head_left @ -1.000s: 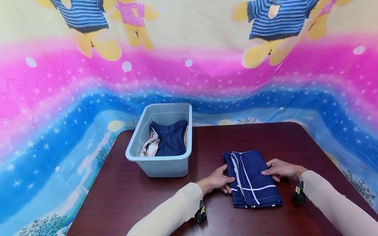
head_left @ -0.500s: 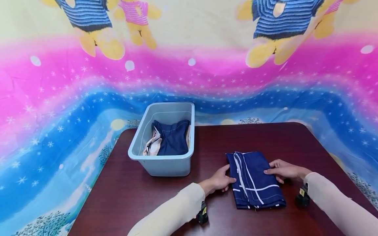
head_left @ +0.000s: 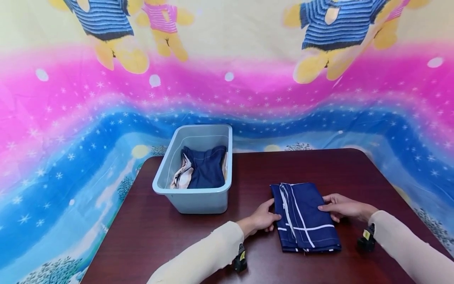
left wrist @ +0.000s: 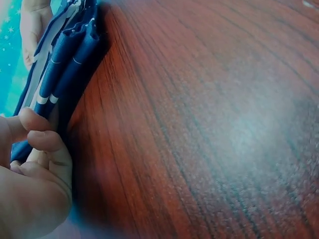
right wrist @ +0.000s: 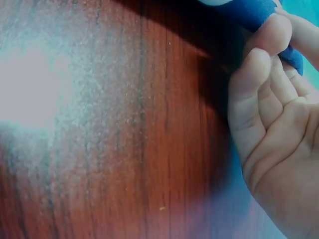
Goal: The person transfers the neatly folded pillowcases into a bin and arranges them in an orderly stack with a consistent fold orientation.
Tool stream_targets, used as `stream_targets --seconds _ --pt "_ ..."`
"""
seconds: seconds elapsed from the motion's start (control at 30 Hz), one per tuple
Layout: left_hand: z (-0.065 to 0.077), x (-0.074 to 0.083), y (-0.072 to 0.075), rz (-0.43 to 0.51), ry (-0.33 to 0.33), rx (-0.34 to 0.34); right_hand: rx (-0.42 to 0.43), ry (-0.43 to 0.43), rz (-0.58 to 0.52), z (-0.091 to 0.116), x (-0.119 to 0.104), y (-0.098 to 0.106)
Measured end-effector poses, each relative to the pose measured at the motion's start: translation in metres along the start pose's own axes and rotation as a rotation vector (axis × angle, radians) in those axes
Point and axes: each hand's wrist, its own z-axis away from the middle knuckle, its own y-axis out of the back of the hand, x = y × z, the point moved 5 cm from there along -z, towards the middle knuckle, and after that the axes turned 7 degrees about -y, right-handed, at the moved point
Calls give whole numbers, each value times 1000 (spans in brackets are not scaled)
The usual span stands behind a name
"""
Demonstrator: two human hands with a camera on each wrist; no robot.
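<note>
A folded navy cloth (head_left: 310, 215) with white crossing lines lies on the table's right half, its layered folds edge-on in the left wrist view. What kind of cloth item it is cannot be told. My left hand (head_left: 261, 217) pinches its left edge, thumb on top and fingers curled against the side folds (left wrist: 65, 64). On the opposite edge, my right hand (head_left: 345, 207) pinches the cloth, its thumb over the top. Up close in the right wrist view, the curled fingers of the right hand (right wrist: 279, 119) hold a blue edge; most of the cloth is out of that view.
A grey-blue plastic bin (head_left: 198, 201) stands at the back left of the dark red-brown table (head_left: 248, 169). Inside it are a navy cloth (head_left: 207, 167) and a light patterned cloth (head_left: 182, 175). A printed curtain (head_left: 230, 98) hangs behind the table.
The head view has shifted slightly. Both hands keep their places at the cloth's two sides, and the cloth looks the same.
</note>
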Motion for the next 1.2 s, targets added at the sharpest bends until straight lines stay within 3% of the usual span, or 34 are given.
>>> stream_targets --seconds 0.4,1.2 --pt "10 10 3 -15 -2 20 5 -11 -3 2 -5 -1" --pt "16 32 24 -23 -45 20 26 43 -35 4 -44 -7"
